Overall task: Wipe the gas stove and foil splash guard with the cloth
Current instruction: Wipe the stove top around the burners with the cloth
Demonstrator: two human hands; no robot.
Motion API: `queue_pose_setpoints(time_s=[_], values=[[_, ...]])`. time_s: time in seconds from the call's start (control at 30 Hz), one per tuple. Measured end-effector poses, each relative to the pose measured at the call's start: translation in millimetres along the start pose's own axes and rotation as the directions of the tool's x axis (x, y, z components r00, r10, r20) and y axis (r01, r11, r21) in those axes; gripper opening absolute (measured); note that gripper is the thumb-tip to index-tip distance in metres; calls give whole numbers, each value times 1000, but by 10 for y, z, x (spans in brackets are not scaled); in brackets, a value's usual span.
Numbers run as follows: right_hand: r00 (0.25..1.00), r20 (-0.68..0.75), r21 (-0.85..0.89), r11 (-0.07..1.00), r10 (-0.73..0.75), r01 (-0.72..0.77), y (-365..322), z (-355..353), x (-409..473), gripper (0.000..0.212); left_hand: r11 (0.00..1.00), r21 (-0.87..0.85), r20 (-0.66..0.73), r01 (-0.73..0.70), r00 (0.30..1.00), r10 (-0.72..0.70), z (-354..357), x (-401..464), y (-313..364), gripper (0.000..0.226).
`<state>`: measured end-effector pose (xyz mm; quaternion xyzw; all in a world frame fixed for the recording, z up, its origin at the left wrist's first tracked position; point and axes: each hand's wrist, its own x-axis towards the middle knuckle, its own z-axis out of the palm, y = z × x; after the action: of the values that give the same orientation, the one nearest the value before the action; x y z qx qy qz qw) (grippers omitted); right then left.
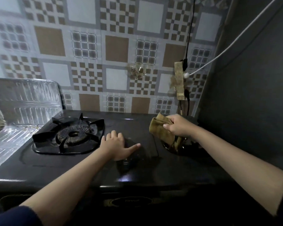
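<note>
Now | R hand (178,126) grip holds cloth (163,131) (over burner) | L hand (116,144) flat on stove (88,168)

The gas stove (82,168) stands before the wall (118,51), with the foil splash guard (25,101) rising at its left and back-left corner. The burner grate (69,134) sits on the stove's left half, and the left hand (115,145) rests on the stove top just right of it. Farther right, the right hand (180,126) holds the cloth (163,129) over the stove's right side, below two cables (189,35) hanging on the wall.
</note>
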<state>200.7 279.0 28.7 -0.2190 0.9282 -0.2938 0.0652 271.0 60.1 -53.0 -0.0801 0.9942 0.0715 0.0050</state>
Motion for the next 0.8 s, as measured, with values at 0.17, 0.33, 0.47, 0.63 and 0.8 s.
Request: queue_pose_setpoints(time_s=[0.17,0.33,0.47,0.63,0.8], values=[[981,3,-102,976,-192,191,-40,-10,904,20,993,29,0,115,993,-115,108,546,130,102],[917,55,-299,870,-395,392,31,90,1668,46,990,29,-9,141,990,-141,275,765,167,109],[846,439,-309,833,-302,458,202,191,2042,65,988,45,-5,146,989,-146,272,802,143,117],[753,608,-182,880,-250,439,466,257,2269,75,987,41,-15,156,988,-156,293,813,130,133],[688,680,-21,932,-252,362,680,-9,2301,54,987,31,-20,157,988,-156,323,813,122,137]])
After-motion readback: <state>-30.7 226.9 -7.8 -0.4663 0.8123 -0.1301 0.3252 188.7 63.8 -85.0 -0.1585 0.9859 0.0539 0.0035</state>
